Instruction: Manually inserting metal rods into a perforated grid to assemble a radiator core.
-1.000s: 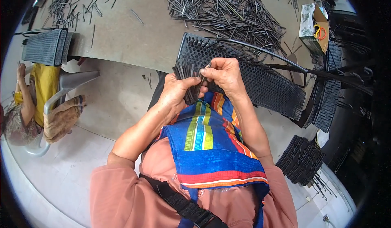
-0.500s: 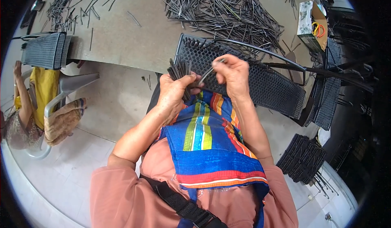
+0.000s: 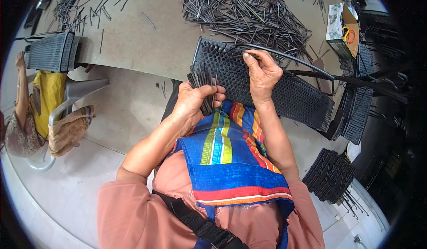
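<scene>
My left hand [image 3: 191, 100] is closed round an upright bundle of thin dark sticks [image 3: 202, 78], its thumb across them. Under and beyond my hands lies a long black panel [image 3: 302, 98] full of round holes, tilted down to the right. Along its far left edge, several dark stick ends [image 3: 215, 49] stand up out of the holes. Over that far edge, my right hand [image 3: 264, 78] pinches a thin dark stick between thumb and forefinger. The stick's tip points left, close to the holes; whether it is inside one I cannot tell.
A large heap of loose dark sticks [image 3: 249, 15] covers the table [image 3: 133, 35] beyond the panel. A metal bar [image 3: 289, 55] runs along the panel. At the right stands a box [image 3: 342, 29] with scissors. Another person [image 3: 24, 120] sits at the left beside another holed panel [image 3: 51, 53].
My right hand has moved from beside the bundle, right and away from me, to the panel's far edge with a stick. My left hand stays nearly in place with the bundle.
</scene>
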The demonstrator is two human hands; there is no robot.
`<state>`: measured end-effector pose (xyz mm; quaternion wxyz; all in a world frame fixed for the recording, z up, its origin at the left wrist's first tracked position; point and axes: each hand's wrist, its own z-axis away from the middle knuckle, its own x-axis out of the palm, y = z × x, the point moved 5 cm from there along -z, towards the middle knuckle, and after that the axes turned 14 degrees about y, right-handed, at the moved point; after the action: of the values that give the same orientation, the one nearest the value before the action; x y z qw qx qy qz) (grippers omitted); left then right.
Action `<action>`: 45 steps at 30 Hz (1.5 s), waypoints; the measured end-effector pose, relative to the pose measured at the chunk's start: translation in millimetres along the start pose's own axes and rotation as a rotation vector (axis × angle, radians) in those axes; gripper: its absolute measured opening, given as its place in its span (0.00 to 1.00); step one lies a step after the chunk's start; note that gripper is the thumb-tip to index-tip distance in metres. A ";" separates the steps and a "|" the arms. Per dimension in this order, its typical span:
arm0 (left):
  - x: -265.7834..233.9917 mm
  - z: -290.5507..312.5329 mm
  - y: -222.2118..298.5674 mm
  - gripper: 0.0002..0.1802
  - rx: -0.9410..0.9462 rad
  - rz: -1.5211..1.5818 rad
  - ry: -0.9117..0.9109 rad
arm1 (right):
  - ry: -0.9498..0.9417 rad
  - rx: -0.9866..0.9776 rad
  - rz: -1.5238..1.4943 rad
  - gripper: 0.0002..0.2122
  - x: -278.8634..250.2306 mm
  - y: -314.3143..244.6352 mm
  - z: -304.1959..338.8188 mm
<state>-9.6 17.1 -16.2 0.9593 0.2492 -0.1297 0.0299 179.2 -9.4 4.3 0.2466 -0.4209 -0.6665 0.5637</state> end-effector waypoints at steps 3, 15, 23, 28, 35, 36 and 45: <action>0.5 -0.8 -0.8 0.07 -0.006 0.030 0.005 | 0.025 -0.034 0.028 0.03 1.2 -2.2 1.1; -0.9 2.5 -3.0 0.09 -0.039 -0.002 -0.024 | 0.031 -0.290 0.287 0.04 4.3 -30.6 6.4; 2.1 0.5 -4.4 0.07 -0.060 -0.006 -0.045 | -0.025 -0.314 0.303 0.05 14.0 -30.6 9.2; 1.7 -4.2 -7.6 0.08 -0.067 0.011 -0.045 | -0.075 -0.326 0.283 0.05 16.9 -29.8 6.0; 1.6 -4.0 -6.0 0.08 -0.091 0.030 -0.036 | -0.172 -0.432 0.395 0.05 20.3 -32.9 4.3; 1.5 -4.4 -6.4 0.08 -0.091 0.040 -0.035 | -0.162 -0.413 0.448 0.05 18.2 -31.3 3.8; 13.2 4.3 -3.3 0.08 -0.070 -0.054 -0.167 | -0.460 0.719 -0.099 0.03 8.1 11.0 44.9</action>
<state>2.6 12.0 -10.7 0.9536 0.2208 -0.2034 -0.0213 142.0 -26.9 -18.3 0.2496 -0.1391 -0.4845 0.8268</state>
